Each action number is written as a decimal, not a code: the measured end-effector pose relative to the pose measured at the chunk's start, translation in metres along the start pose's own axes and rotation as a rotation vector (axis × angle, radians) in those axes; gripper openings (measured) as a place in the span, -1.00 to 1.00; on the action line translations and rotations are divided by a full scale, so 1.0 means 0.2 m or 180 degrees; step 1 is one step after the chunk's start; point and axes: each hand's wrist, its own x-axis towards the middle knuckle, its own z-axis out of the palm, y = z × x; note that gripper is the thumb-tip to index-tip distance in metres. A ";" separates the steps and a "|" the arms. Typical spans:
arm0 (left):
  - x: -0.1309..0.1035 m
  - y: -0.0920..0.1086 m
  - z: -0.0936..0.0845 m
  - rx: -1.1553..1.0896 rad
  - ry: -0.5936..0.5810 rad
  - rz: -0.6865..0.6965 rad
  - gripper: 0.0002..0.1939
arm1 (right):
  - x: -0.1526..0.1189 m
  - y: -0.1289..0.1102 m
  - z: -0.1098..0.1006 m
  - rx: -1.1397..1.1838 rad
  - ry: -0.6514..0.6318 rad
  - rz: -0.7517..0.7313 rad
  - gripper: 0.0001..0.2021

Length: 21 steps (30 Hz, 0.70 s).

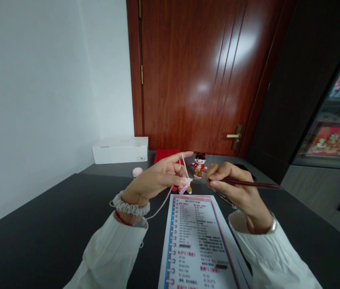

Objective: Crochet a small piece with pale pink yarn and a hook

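My left hand (165, 173) pinches a small piece of pale crochet work (189, 182) between thumb and fingers, its index finger stretched out. A strand of light yarn (184, 164) loops over that finger and trails down past the wrist. A small purple clip-like item (183, 188) hangs at the crochet work. My right hand (236, 184) is closed round a crochet hook (254, 184) with a dark red handle. The hook's thin metal shaft points left and reaches the crochet work; whether its tip sits inside a stitch is too small to tell.
A printed pattern sheet (200, 241) lies on the dark table (52, 224) below my hands. Behind them stand a crocheted doll (199, 164), a red item (161, 154), a pale yarn ball (137, 171) and a white box (120, 151). A dark flat object (245, 171) lies behind my right hand.
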 end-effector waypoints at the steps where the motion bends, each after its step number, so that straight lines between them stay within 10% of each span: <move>1: 0.00 0.00 0.00 -0.0012 -0.0033 -0.0027 -0.18 | 0.00 -0.01 -0.01 -0.0049 -0.0036 0.0025 -0.91; 9: 0.00 -0.02 -0.02 0.0167 -0.0163 -0.0060 -0.25 | 0.02 0.04 0.00 0.0794 -0.0026 0.0391 -0.90; 21: 0.07 -0.07 0.11 0.0814 0.1117 0.0831 -0.13 | 0.08 0.07 0.16 0.1831 0.1080 0.1095 -0.79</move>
